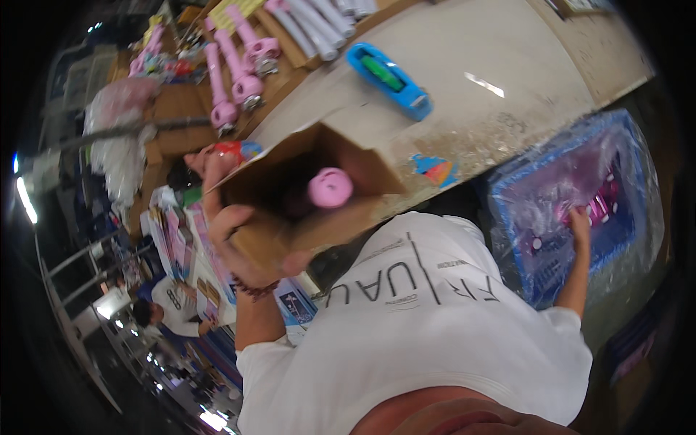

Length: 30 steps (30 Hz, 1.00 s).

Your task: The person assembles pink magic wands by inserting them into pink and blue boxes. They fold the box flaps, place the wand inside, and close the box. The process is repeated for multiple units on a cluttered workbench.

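Observation:
My left hand [250, 250], with a beaded bracelet at the wrist, grips the side of an open brown cardboard box [348, 225] over the table's near edge. Inside the box shows the round pink end of an object [330, 188]; the rest of it is lost in shadow. Off to the right, my right hand [578, 220] reaches into a blue plastic crate [533, 272] lined with clear film. Its fingers are closed on one of the shiny pink pieces [597, 209] there, whose exact kind is too small to make out.
A blue tape dispenser [389, 78] with a green roll lies on the table [478, 51]. Pink long-necked parts [235, 72] and white tubes [312, 29] fill cartons at the back left. Another person [174, 304] works at the far left.

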Motion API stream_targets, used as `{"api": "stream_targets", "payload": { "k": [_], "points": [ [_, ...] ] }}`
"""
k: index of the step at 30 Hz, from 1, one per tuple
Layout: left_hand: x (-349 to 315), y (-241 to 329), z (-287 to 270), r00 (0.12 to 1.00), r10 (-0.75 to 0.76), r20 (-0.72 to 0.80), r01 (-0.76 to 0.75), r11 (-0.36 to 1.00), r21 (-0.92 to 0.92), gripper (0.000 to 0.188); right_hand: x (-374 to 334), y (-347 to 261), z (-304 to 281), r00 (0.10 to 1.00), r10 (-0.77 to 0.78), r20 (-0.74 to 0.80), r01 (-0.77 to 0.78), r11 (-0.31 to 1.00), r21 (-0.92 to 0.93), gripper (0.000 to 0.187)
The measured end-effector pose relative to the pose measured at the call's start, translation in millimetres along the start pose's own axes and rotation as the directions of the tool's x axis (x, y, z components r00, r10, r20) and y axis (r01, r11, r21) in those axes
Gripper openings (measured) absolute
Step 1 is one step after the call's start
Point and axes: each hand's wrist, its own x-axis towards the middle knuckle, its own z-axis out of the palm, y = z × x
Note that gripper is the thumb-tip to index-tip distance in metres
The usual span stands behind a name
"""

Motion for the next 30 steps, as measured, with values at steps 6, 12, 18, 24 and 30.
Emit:
{"api": "stream_targets", "payload": {
  "k": [6, 12, 18, 24, 30],
  "points": [
    [-22, 8, -15, 0.993, 0.118, 0.021, -0.118, 0.993, 0.030, 0.082, -174, -328, -1, 0.662, -0.741, 0.118, 0.596, 0.614, 0.517, 0.095],
    [-37, 15, -19, 0.970, 0.224, -0.095, -0.209, 0.966, 0.150, 0.091, -338, -495, 105, 0.003, -0.920, 0.393, 0.799, 0.239, 0.552, 0.078],
    [-57, 24, -29, 0.935, 0.306, -0.181, -0.249, 0.927, 0.281, 0.092, -427, -544, 172, -0.253, -0.711, 0.656, 0.945, -0.034, 0.327, 0.054],
    [-66, 24, -37, 0.911, 0.345, -0.226, -0.292, 0.927, 0.238, 0.085, -452, -558, 196, -0.061, -0.357, 0.932, 0.968, 0.206, 0.143, 0.046],
    [-77, 46, -23, 0.918, 0.380, -0.112, -0.348, 0.909, 0.228, 0.071, -465, -538, 218, 0.116, -0.179, 0.977, 0.993, 0.051, -0.108, 0.039]
  ]
}}
